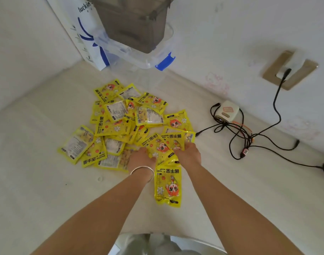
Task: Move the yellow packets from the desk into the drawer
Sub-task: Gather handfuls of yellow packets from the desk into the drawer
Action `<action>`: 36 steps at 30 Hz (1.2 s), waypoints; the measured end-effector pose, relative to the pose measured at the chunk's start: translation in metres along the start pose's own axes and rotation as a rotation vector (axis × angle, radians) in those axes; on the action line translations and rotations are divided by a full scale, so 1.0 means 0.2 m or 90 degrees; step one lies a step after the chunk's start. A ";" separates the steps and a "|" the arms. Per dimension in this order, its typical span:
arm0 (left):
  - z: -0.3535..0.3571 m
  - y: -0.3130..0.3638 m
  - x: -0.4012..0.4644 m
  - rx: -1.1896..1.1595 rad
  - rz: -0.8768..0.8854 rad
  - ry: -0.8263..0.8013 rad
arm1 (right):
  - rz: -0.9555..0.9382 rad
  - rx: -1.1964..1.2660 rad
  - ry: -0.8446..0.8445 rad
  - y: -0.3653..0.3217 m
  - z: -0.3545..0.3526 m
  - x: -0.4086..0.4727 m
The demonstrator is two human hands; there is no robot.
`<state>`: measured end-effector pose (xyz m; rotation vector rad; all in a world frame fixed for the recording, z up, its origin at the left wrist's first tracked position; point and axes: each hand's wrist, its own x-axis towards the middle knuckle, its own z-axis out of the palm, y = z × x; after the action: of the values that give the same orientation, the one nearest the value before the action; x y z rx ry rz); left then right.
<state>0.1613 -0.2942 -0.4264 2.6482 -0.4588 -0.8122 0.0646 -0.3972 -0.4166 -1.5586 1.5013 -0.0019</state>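
Observation:
Several yellow hand-warmer packets [120, 118] lie heaped on the white desk [38, 181], some face up with a cartoon print, some showing their white backs. My left hand [141, 159], a silver bangle on its wrist, and my right hand [187, 155] both rest at the near edge of the heap. Their fingers close from either side on a small bunch of packets [164, 147]. One packet [168, 186] lies flat between my forearms, nearest to me. No drawer is in view.
A clear plastic box with a blue latch [153, 54], a grey bin [135, 21] on it, and a white paper bag [87, 37] stand at the back. A small white device [227, 111] with tangled black cables [245, 137] lies to the right. A wall socket [289, 69] is behind it.

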 end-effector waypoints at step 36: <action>-0.17 0.04 -0.06 0.103 0.333 -0.203 | 0.120 0.419 0.131 0.29 -0.16 -0.11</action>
<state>0.1708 -0.2892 -0.3903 2.3541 -1.2797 -1.0490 -0.0048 -0.3884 -0.4215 -0.9057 1.5872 -0.5104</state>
